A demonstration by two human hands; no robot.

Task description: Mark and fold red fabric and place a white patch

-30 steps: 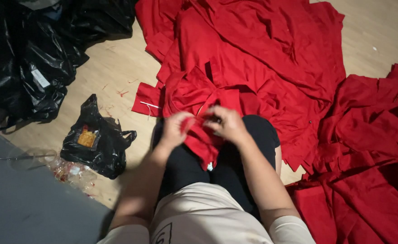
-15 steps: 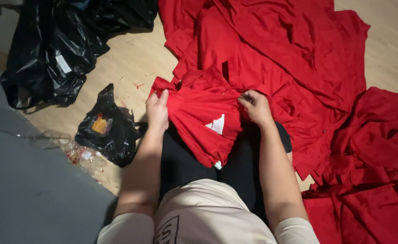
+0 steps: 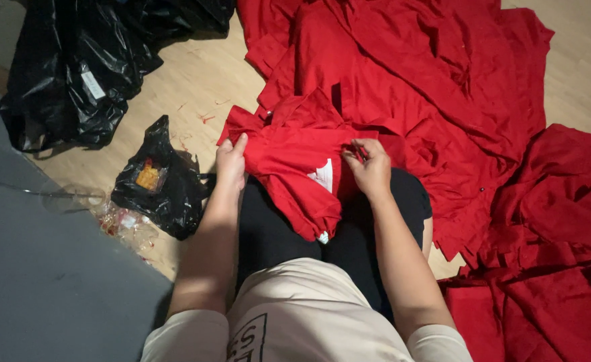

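A red garment [image 3: 289,164] with a white label lies spread over my lap, above my black trousers. My left hand [image 3: 230,163] pinches its left edge. My right hand [image 3: 369,166] grips the cloth on its right side, just beside the white label [image 3: 324,175]. The garment hangs down between my knees.
A large heap of red garments [image 3: 430,80] covers the wooden floor ahead and to the right. A small black plastic bag [image 3: 161,181] lies to my left, with a big black bag [image 3: 74,74] farther back. Clear plastic scraps [image 3: 118,221] sit by a grey mat [image 3: 40,281].
My hands have moved apart, spreading the bunched red garment flat across my lap. The white label now shows.
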